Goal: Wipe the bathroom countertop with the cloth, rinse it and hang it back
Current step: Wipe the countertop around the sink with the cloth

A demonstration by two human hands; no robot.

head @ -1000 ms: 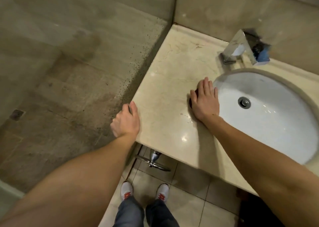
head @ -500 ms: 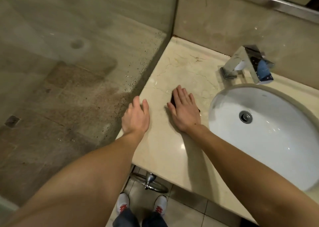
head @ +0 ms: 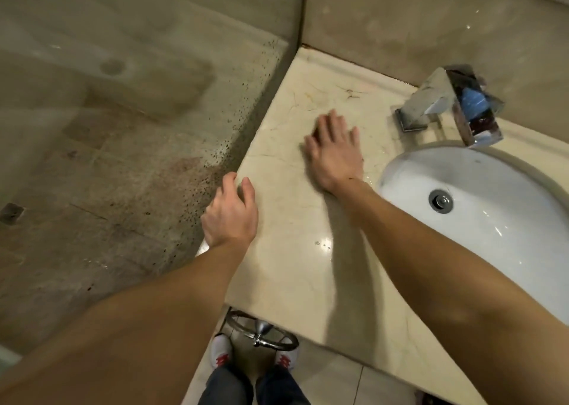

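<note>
My right hand (head: 335, 152) lies flat, palm down, on the cream marble countertop (head: 292, 250), left of the sink and blurred by motion. It presses a dark cloth (head: 315, 132) against the stone. Only a small dark patch of the cloth shows at my fingers; the rest is hidden under the palm. My left hand (head: 231, 216) rests on the countertop's left edge with its fingers loosely curled and nothing in it.
A white oval sink (head: 415, 170) with a metal drain sits to the right, and a chrome faucet (head: 446, 105) stands behind it. A speckled glass shower panel (head: 154, 127) borders the counter's left side. A chrome towel ring (head: 261, 333) hangs below the front edge, above my shoes.
My right hand has slid the cloth from the sink's rim to the left and then farther toward the back wall. My left hand stayed at the counter's left edge.
</note>
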